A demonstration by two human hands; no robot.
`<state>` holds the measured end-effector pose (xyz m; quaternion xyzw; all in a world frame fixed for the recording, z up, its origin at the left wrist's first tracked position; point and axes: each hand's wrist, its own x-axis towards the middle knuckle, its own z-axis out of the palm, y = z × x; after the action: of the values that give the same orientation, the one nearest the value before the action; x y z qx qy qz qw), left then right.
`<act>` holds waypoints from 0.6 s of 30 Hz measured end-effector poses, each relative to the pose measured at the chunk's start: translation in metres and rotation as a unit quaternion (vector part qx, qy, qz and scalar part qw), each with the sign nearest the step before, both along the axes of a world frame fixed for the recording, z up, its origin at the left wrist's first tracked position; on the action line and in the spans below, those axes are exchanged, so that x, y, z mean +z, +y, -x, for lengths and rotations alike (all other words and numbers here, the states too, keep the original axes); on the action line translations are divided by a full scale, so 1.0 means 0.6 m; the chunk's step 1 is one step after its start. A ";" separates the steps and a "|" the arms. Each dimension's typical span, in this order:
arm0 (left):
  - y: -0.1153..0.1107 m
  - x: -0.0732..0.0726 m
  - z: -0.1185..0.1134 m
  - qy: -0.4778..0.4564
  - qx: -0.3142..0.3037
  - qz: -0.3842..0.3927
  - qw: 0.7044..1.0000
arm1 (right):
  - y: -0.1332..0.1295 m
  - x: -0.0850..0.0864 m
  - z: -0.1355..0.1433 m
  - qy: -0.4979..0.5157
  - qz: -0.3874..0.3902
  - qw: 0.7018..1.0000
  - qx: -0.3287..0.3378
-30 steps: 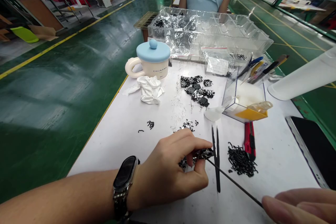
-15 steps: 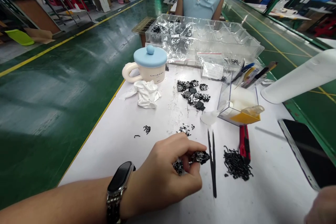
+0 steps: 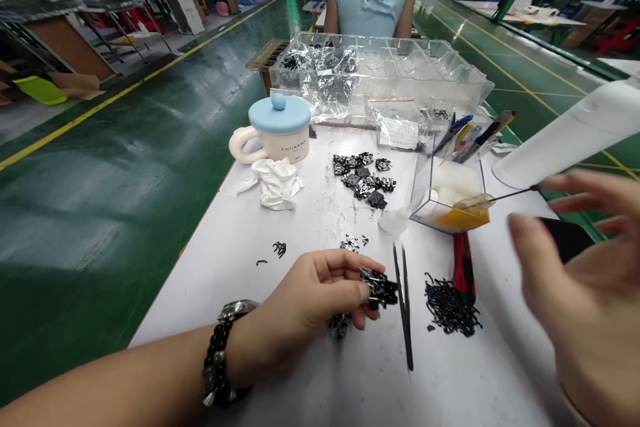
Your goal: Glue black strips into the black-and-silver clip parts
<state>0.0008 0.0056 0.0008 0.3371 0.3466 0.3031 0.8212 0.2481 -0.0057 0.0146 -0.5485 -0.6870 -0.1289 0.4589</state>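
White table [image 3: 225,280] first, clear tray [image 3: 430,87] at the far end; person opposite [image 3: 373,0] cut off up top. R hand [image 3: 590,293]: thumb & fingers spread wide, motion-blurred, thin dark rod [image 3: 515,193] running up to the fingertips; gripped or not, can't tell. L hand [image 3: 305,293] pinches a black-and-metal part [image 3: 381,290] betw. thumb & fingers, just L of the tweezers [image 3: 409,347], which lie flat on the table. Part looks v. light, stiff body, prob. w/ thin metal bits that'd bend under a hard squeeze; smooth faces may slip, so best hold = side edges, pads flat. Now what's hidden: phone [image 3: 565,237] mostly behind R hand, R wrist cut off by frame, part's near end under L thumb, similar parts [image 3: 340,325] half-covered below L hand. Hook pile [image 3: 450,310]: too tangled to sep. single pcs.
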 end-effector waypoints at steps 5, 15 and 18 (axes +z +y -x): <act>0.003 0.001 0.001 -0.024 -0.015 0.070 0.997 | -0.039 -0.017 0.077 0.019 0.118 0.963 0.242; -0.002 0.000 -0.005 -0.021 -0.050 0.108 0.993 | -0.049 -0.025 0.091 0.067 0.156 0.942 0.288; 0.000 0.000 -0.006 -0.027 -0.053 0.111 0.992 | -0.050 -0.022 0.089 0.059 0.149 0.946 0.283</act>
<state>0.0041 0.0053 0.0007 0.2535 0.3378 0.2278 0.8773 0.1946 -0.0357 0.0012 -0.4001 -0.7969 0.1431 0.4295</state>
